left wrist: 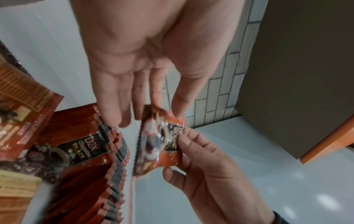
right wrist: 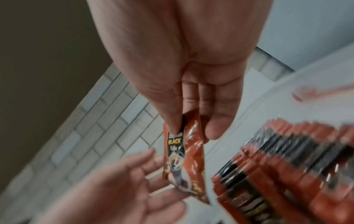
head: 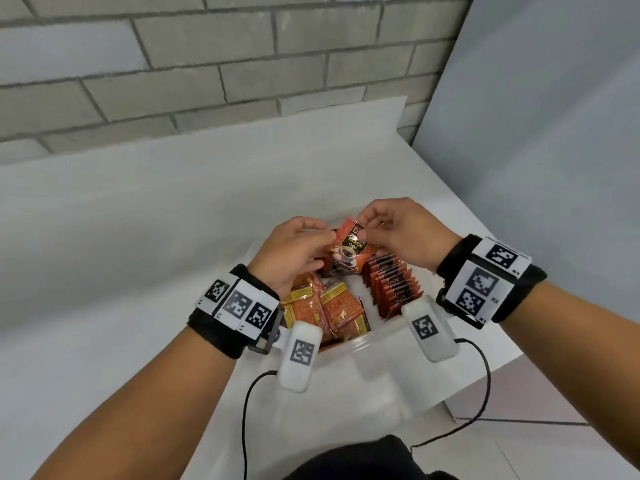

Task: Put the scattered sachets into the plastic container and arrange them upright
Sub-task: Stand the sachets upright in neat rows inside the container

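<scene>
Sachet [head: 347, 244] pinched by both hands, left hand [head: 290, 252] and right hand [head: 398, 233], above plastic container [head: 363, 344]; row of sachets [head: 393, 284] upright inside.

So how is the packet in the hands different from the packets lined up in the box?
The held sachet is up in the air, pinched by the right hand and left hand; the row of sachets stands inside the plastic container. The held sachet shows its whole front; the row shows mostly top edges. Both share the orange-and-black coffee print.
</scene>
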A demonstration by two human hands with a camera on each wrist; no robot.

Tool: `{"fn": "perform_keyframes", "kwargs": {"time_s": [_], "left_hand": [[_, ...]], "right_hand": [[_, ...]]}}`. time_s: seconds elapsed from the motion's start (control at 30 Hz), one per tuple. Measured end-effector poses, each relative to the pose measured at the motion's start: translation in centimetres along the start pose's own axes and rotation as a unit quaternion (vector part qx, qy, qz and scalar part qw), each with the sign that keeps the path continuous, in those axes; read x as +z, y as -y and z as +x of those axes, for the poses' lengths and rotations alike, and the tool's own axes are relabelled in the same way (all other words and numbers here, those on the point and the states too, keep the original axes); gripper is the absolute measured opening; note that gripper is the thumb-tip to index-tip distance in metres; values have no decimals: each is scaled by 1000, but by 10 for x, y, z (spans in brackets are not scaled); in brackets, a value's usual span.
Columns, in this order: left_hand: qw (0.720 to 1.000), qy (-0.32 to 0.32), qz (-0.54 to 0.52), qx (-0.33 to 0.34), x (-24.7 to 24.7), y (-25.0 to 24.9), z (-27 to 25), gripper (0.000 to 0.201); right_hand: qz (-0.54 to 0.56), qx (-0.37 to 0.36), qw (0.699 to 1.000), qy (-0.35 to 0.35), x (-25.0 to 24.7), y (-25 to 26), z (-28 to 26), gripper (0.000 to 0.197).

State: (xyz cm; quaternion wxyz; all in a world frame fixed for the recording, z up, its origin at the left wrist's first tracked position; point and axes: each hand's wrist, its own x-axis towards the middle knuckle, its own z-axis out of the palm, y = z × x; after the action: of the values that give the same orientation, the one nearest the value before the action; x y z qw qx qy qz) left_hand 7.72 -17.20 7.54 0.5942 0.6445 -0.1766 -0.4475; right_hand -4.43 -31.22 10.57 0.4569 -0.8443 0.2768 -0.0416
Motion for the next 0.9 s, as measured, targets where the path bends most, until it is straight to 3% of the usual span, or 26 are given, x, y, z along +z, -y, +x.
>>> {"fn": "perform_keyframes", "kwargs": {"time_s": [0.17,0.33,0.47,0.6,0.9], "left_hand": [[998,-61,-8,8,-22,-11,0,11],[991,-128,20,33,-48,-9,-10,12],[983,-178,40,5,-66,9,-13,38],[986,-152,43,-60,-74,24,-13,48],[990,-118,31,-77,-83,23,-10,45]], "right_hand": [[-268,-50,960,66,13,7,10,6],[-405,-62,906,107,33,5,25,9],[-461,-58,876,132,43,5,33,13],[-508,-47,848,140,49,8,39,14],[-604,-66,774,178,60,19,47,9]]}}
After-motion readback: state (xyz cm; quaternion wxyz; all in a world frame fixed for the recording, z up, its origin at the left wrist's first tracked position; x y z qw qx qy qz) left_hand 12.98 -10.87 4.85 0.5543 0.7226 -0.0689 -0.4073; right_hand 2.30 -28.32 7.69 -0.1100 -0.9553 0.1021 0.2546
